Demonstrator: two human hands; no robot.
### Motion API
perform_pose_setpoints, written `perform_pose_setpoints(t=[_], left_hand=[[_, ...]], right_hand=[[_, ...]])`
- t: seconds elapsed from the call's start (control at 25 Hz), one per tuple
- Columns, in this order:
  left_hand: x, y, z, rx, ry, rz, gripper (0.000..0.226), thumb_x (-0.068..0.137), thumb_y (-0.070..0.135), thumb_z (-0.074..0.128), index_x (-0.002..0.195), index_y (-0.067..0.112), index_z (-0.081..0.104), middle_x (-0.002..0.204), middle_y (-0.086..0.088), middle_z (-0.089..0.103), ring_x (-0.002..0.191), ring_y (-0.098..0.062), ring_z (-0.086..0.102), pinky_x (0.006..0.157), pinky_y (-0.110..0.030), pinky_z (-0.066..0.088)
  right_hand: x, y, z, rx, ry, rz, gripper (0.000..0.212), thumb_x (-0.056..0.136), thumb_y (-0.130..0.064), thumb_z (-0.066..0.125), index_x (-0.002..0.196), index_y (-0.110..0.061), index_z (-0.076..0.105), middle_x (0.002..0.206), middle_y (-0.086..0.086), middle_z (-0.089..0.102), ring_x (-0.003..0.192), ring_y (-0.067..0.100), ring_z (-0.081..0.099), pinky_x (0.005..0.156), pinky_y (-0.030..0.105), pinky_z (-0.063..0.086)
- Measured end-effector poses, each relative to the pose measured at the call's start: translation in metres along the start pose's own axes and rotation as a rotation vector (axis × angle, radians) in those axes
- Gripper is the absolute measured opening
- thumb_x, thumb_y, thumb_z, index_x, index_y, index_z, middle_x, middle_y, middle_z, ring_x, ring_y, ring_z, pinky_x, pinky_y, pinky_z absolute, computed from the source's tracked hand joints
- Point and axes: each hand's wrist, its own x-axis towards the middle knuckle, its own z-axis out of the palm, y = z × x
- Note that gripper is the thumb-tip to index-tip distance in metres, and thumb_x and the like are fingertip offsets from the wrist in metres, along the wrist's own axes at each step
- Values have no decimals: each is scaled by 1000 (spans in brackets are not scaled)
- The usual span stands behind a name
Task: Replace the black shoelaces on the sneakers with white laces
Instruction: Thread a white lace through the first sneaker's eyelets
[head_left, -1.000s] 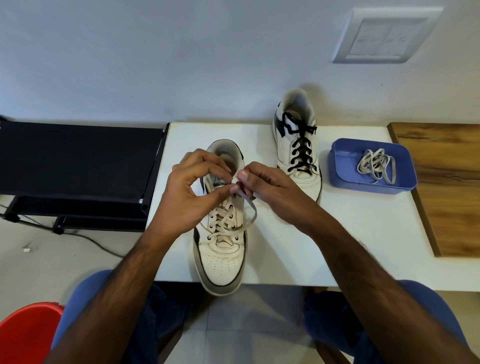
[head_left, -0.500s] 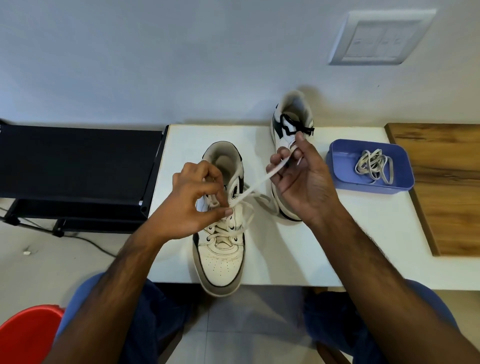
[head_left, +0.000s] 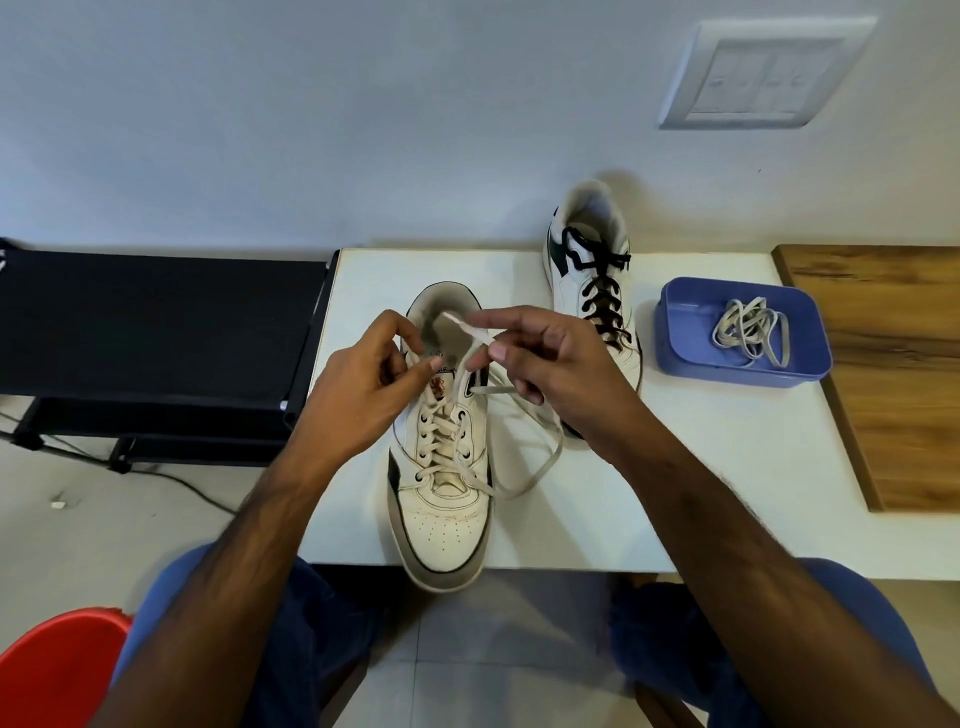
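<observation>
Two hands work over the near sneaker (head_left: 441, 467), both busy w/ the white lace (head_left: 524, 467). Right hand (head_left: 550, 364): grip narrow, thumb and forefinger pinched on one lace end, tip sticking out up-left over the shoe opening; that end is blurred. Left hand (head_left: 363, 395): fingers curled in at the top eyelets on the shoe's left side, grip narrow on the other lace end near the tongue; exact contact partly hidden by the fingers.

White lace runs criss-cross thru the eyelets from toe up to approx. the top row, w/ a slack loop spilling off the shoe's right side onto the surface (head_left: 675, 493) and curving back up toward the right hand. Near sneaker sits toe toward the person, toe cap overhanging the surface's front edge.

2nd sneaker (head_left: 587, 270) stands farther back, just right of the near one, heel toward the wall, black lace (head_left: 602, 301) threaded in it. Its toe is hidden behind the right hand.

Right of that, apart from it: blue tray (head_left: 675, 338) holding a bundled spare white lace (head_left: 750, 332). Wooden board (head_left: 893, 364) at far right, touching the surface's edge. Black stand (head_left: 156, 322) at left, butted against the surface. Red stool (head_left: 57, 670) at bottom-left corner. Switch plate (head_left: 763, 78) on wall above.
</observation>
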Motion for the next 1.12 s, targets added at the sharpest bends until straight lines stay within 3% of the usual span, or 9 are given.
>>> perform_pose_setpoints(t=[0.16,0.24,0.32,0.48,0.56,0.72,0.92,1.12], left_hand=[[0,0,-2,-114,-47,-79,4,103,19,56,104,22,53,71,-7,67,66,-14,68,59,-23,44],[0,-5,-7,-195,-107,-107,7,104,16,52,109,20,55,78,-6,70,74,-15,71,69,-32,50],[0,-10,-11,-260,-165,-112,12,105,14,50,113,20,57,82,-4,71,79,-17,71,76,-37,52],[1,-14,-11,-335,-197,-116,15,105,12,49,117,17,58,86,-11,71,85,-25,71,83,-43,55],[1,-13,-10,-345,-191,-119,15,105,12,49,117,16,57,86,-11,71,86,-26,71,84,-44,56],[0,-10,-7,-334,-192,-92,14,105,12,51,116,15,58,79,-4,66,81,-21,70,82,-40,56],[0,-4,0,-282,-216,-48,13,105,14,51,116,17,58,77,2,63,77,-14,69,75,-30,56],[-1,-3,-3,-308,-237,-51,15,105,13,50,118,19,56,85,-6,67,81,-19,70,79,-34,57]], right_hand=[[0,2,8,-209,63,-9,19,94,-4,68,106,-13,78,89,-2,78,79,4,71,76,24,55],[0,2,11,-243,92,-5,7,87,-8,78,93,-12,78,78,-9,75,68,0,66,67,14,48],[0,4,17,-321,107,-31,8,85,-11,79,92,-14,76,78,-11,72,70,-1,64,67,12,46],[3,9,32,-594,77,-205,18,88,-10,76,105,-13,77,94,-7,65,91,10,66,81,22,52],[5,10,37,-782,62,-271,14,88,-13,77,102,-12,78,93,-13,52,93,18,63,77,33,51],[3,7,41,-987,89,-298,5,91,-20,73,95,-16,75,93,-18,35,95,16,54,68,32,42],[2,7,45,-1132,128,-298,10,94,-24,65,97,-16,70,100,0,53,95,21,55,70,31,36],[2,12,49,-1172,139,-295,10,92,-23,69,98,-15,72,104,4,56,96,22,55,69,30,35]])
